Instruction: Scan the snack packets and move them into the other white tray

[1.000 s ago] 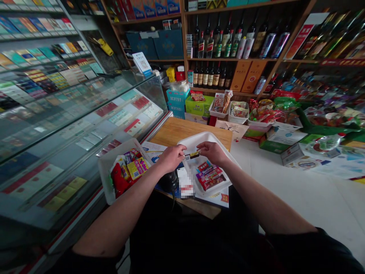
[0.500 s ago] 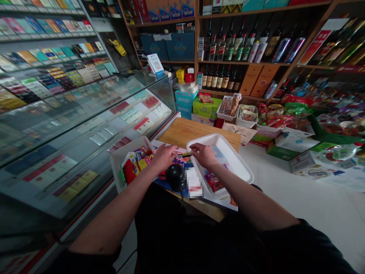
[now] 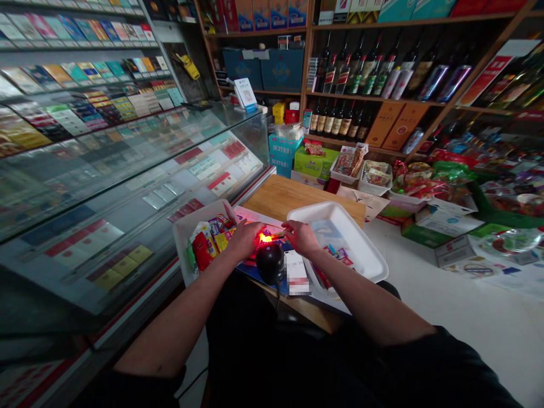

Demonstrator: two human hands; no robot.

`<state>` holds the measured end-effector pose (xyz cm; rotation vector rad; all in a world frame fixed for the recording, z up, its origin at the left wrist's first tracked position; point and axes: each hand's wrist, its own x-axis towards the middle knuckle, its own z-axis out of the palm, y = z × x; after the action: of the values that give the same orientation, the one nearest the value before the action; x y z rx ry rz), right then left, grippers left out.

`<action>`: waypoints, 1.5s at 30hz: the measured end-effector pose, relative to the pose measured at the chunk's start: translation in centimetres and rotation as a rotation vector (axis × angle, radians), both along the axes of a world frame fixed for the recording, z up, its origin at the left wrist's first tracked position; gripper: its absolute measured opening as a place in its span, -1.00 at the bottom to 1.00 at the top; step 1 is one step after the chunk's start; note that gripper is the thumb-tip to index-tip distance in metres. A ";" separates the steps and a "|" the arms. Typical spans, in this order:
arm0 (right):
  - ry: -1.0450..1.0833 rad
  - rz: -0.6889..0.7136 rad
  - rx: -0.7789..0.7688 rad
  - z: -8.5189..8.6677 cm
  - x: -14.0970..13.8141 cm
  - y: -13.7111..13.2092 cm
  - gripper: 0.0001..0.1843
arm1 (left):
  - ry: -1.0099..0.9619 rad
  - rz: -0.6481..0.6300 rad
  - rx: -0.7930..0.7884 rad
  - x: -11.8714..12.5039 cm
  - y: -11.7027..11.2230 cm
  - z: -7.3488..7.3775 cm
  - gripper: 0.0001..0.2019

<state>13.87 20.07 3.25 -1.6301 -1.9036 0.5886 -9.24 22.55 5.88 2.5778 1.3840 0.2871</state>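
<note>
My left hand [image 3: 245,238] and my right hand [image 3: 301,237] pinch the two ends of a small snack bar [image 3: 274,236], held level just beyond a round black scanner [image 3: 271,263]. Red scanner light glows on the bar and on my left fingers. To the left stands a white tray [image 3: 182,232] filled with several colourful snack packets [image 3: 208,241]. A second white tray [image 3: 361,249] lies to the right under my right wrist, with a few packets [image 3: 335,255] in it. Both trays rest on a small wooden table [image 3: 293,195].
A glass display counter [image 3: 127,187] full of cigarette packs runs along the left. Shelves of bottles [image 3: 357,73] stand behind. Boxes and tubs of snacks [image 3: 369,173] sit on the floor beyond the table. A phone [image 3: 296,271] lies beside the scanner. White floor [image 3: 467,317] at right.
Both hands have come down and nearer with the bar, from above the right tray to in front of the scanner. The scanner's red light has lit up on it.
</note>
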 end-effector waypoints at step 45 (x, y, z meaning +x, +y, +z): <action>-0.316 0.283 -0.124 5.4 -14.1 0.8 -0.68 | -0.143 0.378 -0.023 -10.0 2.3 1.9 -0.70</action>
<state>-0.26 20.82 8.61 -1.6171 -2.3983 0.5984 -19.21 24.88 7.74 2.2128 1.7974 0.4980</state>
